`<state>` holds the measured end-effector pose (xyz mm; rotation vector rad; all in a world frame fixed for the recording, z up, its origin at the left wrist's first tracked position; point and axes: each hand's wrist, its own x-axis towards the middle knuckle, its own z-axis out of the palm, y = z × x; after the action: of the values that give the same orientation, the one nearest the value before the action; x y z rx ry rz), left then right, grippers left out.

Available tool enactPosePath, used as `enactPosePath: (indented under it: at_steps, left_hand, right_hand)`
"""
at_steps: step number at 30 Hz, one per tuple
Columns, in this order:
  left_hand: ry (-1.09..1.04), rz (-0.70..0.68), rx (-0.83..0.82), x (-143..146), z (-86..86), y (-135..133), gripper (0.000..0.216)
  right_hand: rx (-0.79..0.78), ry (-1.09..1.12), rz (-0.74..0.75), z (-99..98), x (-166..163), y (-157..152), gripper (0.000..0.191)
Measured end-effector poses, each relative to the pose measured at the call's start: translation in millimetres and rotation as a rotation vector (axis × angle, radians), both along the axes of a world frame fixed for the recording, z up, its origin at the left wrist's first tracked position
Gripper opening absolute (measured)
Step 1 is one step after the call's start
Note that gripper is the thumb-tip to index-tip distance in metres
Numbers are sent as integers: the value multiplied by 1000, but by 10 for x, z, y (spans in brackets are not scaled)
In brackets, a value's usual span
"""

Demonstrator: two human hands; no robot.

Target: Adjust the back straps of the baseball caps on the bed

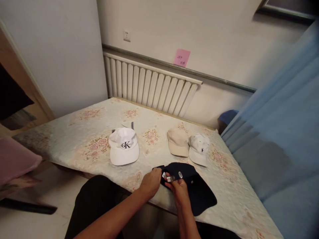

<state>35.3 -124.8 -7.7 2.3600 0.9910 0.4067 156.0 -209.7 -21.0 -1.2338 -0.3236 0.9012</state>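
Note:
A black baseball cap (199,191) lies tilted at the front edge of the bed, its brim toward the lower right. My left hand (152,182) is closed on the dark strap end at the cap's left side. With its fingers bent, my right hand (179,188) grips a small metal buckle (170,179) on the cap's back strap. Behind it stand a beige cap (177,142) and a white cap with a small dark emblem (198,148), side by side. Farther left sits a white cap with black letters (124,146).
The flowered bed cover (152,136) spreads beneath the caps. A white radiator (152,86) runs along the wall behind. At right hangs a blue curtain (281,109). Pink cloth (17,159) shows at far left, and my dark-trousered knee (93,202) is against the bed's front.

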Motion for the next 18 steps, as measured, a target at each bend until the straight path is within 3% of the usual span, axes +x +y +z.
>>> enactPosePath:
  at_steps: [3, 6, 10, 15, 18]
  left_hand:
    - [33, -21, -11, 41, -10, -29, 29]
    - [-49, 40, -52, 55, -29, -21, 25]
    - [-281, 149, -308, 67, -125, 43, 14]
    - [-378, 161, -590, 142, -242, 144, 18]
    - [-449, 159, -764, 207, -238, 192, 37]
  right_hand:
    - [36, 10, 55, 41, 29, -25, 48]
    - [0, 21, 16, 37, 114, -72, 49]
    - [-46, 47, -50, -20, 228, -142, 45]
    - [-49, 70, -71, -9, 295, -224, 43]
    - [-15, 113, -132, 24, 366, -263, 43]
